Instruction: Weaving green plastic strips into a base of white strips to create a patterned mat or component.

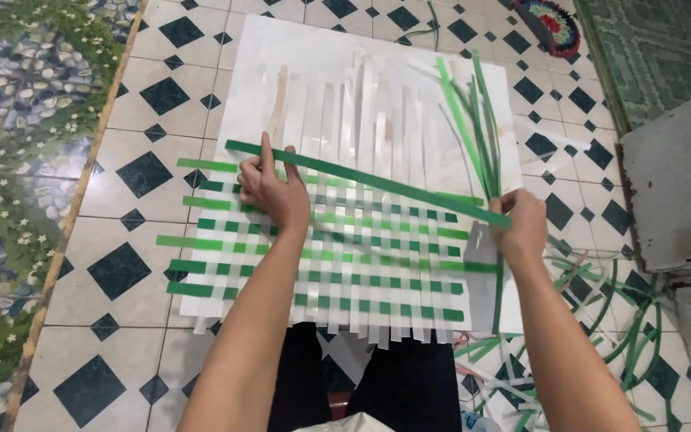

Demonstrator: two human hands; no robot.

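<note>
Item: woven mat (pixel 361 256) in progress, white uprights crossed by green rows, lying on a white sheet (pixel 281 56) on the tiled floor (pixel 121 264)

Loose strip: one long dark green strip (pixel 361 180), stretched slantwise across the white uprights just above the last woven row, high at the left, lower at the right; held taut at both ends, apparently so it lies straight against the weave

Left hand (pixel 275 190): pressed down on the strip's left end, forefinger raised, remaining fingers curled over the strip and the mat's edge, pinning both flat

Right hand (pixel 521 224): closed in a pinch on the strip's right end, at the mat's right edge

Spare green strips (pixel 473 128): a bundle fanning up beside the right hand, within easy reach

Offcuts (pixel 593 320): green and white scraps scattered on the floor at lower right

Unwoven white uprights (pixel 361 104): free ends above the strip
</note>
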